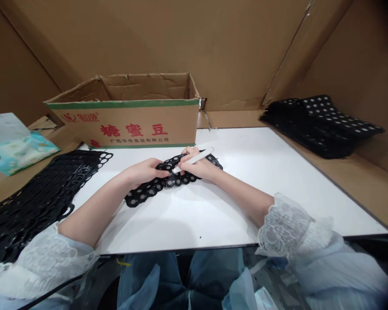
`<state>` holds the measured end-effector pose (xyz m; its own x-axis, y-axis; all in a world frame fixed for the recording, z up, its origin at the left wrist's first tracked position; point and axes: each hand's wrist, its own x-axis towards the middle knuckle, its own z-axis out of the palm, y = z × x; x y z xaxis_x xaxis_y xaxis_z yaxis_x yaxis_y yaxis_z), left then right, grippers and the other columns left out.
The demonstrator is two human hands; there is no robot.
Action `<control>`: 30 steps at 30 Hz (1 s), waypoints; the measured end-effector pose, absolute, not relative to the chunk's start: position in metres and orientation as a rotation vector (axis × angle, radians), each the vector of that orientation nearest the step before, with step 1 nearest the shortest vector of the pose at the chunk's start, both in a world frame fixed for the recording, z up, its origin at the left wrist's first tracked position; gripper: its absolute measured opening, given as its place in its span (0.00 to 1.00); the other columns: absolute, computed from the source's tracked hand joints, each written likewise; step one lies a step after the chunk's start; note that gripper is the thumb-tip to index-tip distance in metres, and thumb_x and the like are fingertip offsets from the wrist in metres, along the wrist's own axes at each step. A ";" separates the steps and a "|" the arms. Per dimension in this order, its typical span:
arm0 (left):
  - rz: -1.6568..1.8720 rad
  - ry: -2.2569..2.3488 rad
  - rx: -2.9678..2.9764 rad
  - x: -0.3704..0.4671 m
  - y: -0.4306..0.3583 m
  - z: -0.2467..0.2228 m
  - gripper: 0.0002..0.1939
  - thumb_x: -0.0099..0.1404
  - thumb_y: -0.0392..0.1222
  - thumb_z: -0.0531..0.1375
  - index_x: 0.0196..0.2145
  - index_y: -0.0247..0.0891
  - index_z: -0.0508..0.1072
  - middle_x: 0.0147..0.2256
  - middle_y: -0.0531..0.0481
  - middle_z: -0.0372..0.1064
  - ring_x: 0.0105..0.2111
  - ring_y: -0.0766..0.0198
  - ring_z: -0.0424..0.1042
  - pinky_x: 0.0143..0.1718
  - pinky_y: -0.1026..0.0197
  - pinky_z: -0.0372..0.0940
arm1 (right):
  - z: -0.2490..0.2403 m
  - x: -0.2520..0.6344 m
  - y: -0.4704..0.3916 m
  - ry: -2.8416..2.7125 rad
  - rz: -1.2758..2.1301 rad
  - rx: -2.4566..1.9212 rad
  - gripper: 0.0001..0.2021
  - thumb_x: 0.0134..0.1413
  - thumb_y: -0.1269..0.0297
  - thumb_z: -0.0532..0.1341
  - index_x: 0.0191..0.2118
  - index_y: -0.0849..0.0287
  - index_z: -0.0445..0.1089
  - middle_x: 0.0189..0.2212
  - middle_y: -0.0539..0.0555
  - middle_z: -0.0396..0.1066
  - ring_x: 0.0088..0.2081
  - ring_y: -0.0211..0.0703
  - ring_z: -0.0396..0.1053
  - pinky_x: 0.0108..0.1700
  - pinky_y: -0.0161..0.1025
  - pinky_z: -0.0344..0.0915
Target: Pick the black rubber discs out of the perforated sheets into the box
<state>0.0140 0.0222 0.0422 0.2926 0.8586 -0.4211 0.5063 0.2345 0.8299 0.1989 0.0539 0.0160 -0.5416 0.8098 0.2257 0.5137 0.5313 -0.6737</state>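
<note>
Over black dotted mesh (145,191), right fingers (185,165) grip a slim white pen (197,157).

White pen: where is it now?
In the head view, the white pen is in the right hand, its tip at the black dotted strip, near the left thumb.

Perforated strip (140,196): black, light discs in its round cells; lies diagonally on the white desk (252,172). White pen (198,156): slender, tilted, tip at the strip.
</note>
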 end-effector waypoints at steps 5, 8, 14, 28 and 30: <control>0.385 1.335 1.369 0.011 0.024 0.040 0.13 0.43 0.47 0.62 0.27 0.37 0.70 0.27 0.50 0.70 0.26 0.60 0.67 0.27 0.62 0.59 | 0.016 0.200 0.053 -2.182 0.874 -1.037 0.13 0.47 0.63 0.51 0.18 0.58 0.68 0.37 0.50 0.61 0.43 0.42 0.56 0.48 0.39 0.51; 0.410 1.306 1.366 0.010 0.024 0.040 0.14 0.44 0.47 0.62 0.28 0.36 0.70 0.28 0.49 0.70 0.27 0.61 0.67 0.27 0.62 0.59 | 0.015 0.199 0.052 -2.222 0.803 -1.048 0.13 0.46 0.63 0.52 0.18 0.58 0.68 0.38 0.50 0.60 0.43 0.43 0.54 0.50 0.40 0.50; 0.390 1.302 1.322 0.011 0.025 0.041 0.15 0.42 0.48 0.63 0.27 0.36 0.71 0.25 0.48 0.69 0.24 0.61 0.66 0.26 0.61 0.59 | 0.013 0.195 0.049 -2.197 0.767 -1.104 0.13 0.47 0.63 0.52 0.18 0.58 0.68 0.36 0.52 0.60 0.43 0.43 0.54 0.50 0.41 0.50; 0.387 1.347 1.274 0.008 0.029 0.034 0.14 0.43 0.47 0.63 0.26 0.35 0.71 0.25 0.47 0.69 0.24 0.60 0.67 0.25 0.60 0.59 | 0.008 0.192 0.049 -2.113 0.814 -1.110 0.14 0.47 0.62 0.51 0.18 0.57 0.68 0.35 0.51 0.62 0.43 0.43 0.55 0.49 0.40 0.51; 0.408 1.383 1.265 0.008 0.029 0.033 0.14 0.42 0.47 0.63 0.25 0.35 0.71 0.24 0.47 0.69 0.24 0.59 0.67 0.25 0.59 0.59 | 0.006 0.191 0.051 -2.084 0.834 -1.118 0.15 0.47 0.61 0.51 0.17 0.58 0.68 0.35 0.51 0.63 0.42 0.42 0.57 0.48 0.40 0.53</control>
